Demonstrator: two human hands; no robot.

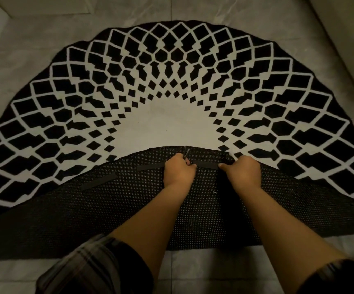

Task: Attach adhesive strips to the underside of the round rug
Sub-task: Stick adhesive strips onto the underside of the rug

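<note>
Rug (172, 85) folded over, dotted underside (112, 209) facing up for access. Left hand (179, 169) grips scissors (186, 154) at the strip (208, 164), apparently to cut it; right hand (243, 169) pinches the strip taut just beside. An earlier strip (98, 181) lies left, floor (44, 32) beyond.

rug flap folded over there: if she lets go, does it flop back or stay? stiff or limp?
Probably limp: the rug folds over in a soft curve with no crease. The flap lies flat on its own away from both hands, so it likely stays. The dotted backing looks grippy, so it should resist sliding.
</note>
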